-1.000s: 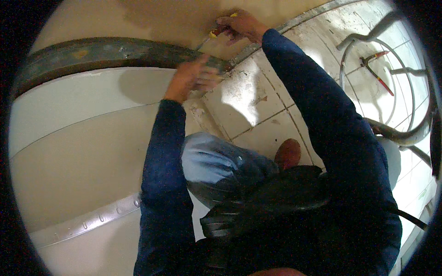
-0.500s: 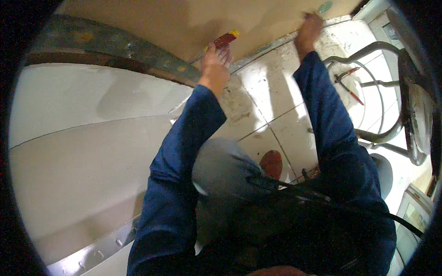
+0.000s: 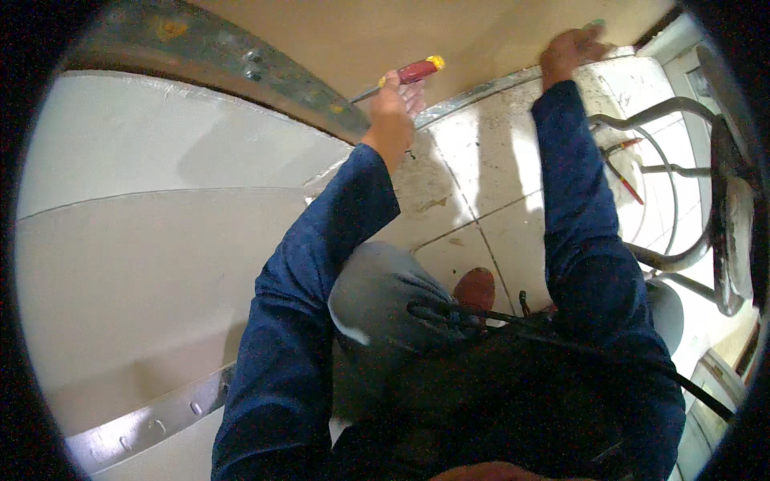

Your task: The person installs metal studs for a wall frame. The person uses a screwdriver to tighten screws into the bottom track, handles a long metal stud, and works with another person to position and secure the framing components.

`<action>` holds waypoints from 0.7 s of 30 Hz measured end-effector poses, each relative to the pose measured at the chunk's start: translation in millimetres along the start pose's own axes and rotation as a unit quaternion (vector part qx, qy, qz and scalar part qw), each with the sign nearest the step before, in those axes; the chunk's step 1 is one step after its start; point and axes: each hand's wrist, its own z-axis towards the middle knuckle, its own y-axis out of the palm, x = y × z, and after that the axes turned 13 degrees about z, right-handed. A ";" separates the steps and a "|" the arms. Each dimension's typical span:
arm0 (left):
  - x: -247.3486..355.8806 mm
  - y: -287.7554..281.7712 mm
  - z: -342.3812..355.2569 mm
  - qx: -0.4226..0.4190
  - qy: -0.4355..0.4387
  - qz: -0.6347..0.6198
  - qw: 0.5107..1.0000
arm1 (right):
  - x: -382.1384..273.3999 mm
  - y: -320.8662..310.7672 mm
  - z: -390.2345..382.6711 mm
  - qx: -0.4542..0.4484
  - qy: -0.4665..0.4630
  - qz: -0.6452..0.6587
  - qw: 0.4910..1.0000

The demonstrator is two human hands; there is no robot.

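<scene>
1. Left hand (image 3: 390, 116) is gripping a screwdriver (image 3: 419, 70), fingers closing round the red handle with its yellow ends; the handle is pointing up and to the right, the thin shaft running down-left out of the grip.
2. Shaft is lying close to the right-hand end of a grey metal beam (image 3: 249, 68); whether its tip is touching, the view is not telling.
3. Right hand (image 3: 568, 56) is reaching well to the right of the grip and a little higher, by a green patch (image 3: 597, 23) on the tan board (image 3: 481, 36). Fingers are blurring; cannot tell whether they are holding anything.
4. Edges: the beam is slanting away up-left of the grip. Below it, a pale panel (image 3: 160, 132) is ending just left of the left wrist, its upper edge running along the beam. To the right, a narrow rail (image 3: 479, 94) is following the foot of the tan board toward the right hand.
5. Room: tiled floor (image 3: 449, 176) is spreading below and right of the grip, between the two sleeves, with a red-brown shoe (image 3: 475, 289) standing at its near side.
6. Farther right, beyond the right sleeve, red-handled pliers (image 3: 629, 188) are lying spread on the floor, and a bent-tube metal frame (image 3: 682, 108) is bounding that side.
</scene>
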 end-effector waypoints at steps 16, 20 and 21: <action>-0.1 -17.5 12.1 0.002 -0.012 0.049 0.999 | -46.0 17.4 -83.3 -0.559 0.195 -0.061 0.804; 11.4 -9.9 -7.7 0.000 -0.029 -0.037 0.999 | -72.4 0.2 -63.4 -0.670 0.115 -0.027 0.733; 14.9 -6.2 -13.4 -0.001 -0.031 -0.085 0.996 | -79.0 -7.0 -63.5 -0.654 0.018 -0.013 0.756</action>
